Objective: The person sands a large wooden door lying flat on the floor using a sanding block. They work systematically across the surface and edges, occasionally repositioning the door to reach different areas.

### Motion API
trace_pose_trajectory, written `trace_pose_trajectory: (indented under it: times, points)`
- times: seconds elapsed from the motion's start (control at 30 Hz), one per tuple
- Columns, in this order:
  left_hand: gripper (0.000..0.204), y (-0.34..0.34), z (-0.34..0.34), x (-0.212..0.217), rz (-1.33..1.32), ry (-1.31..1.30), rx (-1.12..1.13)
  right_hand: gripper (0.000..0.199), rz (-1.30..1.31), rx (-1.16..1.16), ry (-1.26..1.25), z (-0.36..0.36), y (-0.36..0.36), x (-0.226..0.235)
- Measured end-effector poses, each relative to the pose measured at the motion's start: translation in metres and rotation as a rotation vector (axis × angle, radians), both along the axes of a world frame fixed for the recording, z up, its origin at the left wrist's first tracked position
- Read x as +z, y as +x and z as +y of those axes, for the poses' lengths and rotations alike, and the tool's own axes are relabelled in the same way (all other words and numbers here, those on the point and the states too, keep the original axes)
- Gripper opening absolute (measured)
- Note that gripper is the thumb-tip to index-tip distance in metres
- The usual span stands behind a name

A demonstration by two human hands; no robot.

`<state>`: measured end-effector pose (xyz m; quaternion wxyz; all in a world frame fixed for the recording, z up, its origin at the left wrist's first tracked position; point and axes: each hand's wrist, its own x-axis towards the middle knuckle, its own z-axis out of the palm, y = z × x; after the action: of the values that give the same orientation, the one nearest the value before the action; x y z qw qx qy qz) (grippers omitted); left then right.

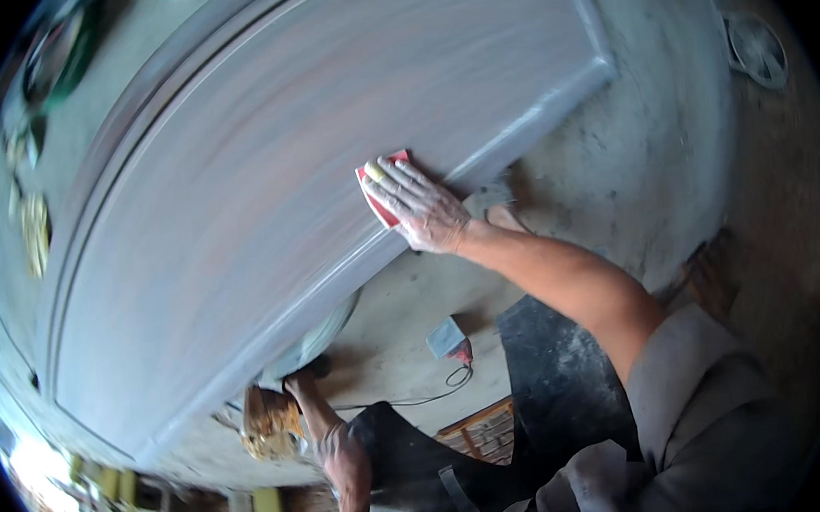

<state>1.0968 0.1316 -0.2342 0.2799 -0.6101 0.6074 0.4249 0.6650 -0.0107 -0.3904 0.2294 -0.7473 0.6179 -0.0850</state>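
A large grey-coated door panel with raised moulding lies tilted across the view. My right hand, white with dust, presses flat on a red-backed sheet of sandpaper at the panel's lower right edge. My left hand stretches up from the lower edge of the picture. Its fingers touch the underside of the panel's near edge, beside a rough wooden block. Whether those fingers grip the edge is hidden.
The dusty concrete floor lies beyond the panel, with a round white lid at the upper right. Below the panel a small grey box with a red part and a cord lies on the floor. A black sheet and a wooden frame are near my legs.
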Motion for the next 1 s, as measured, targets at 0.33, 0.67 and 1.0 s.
trace_pose_trajectory:
  times: [0.33,0.67,1.0]
  points:
    - [0.047,0.012,0.048,0.034,-0.369,-0.070,-0.008,0.072,0.399,-0.486,-0.155,0.064,-0.331,-0.067]
    - [0.053,0.042,0.046,0.024,-0.532,-0.004,0.052,0.057,0.245,-0.732,-0.248,0.108,-0.379,-0.103]
    - [0.051,0.036,0.049,0.044,-0.393,-0.024,0.288,0.065,0.186,-0.450,-0.125,0.092,-0.197,-0.039]
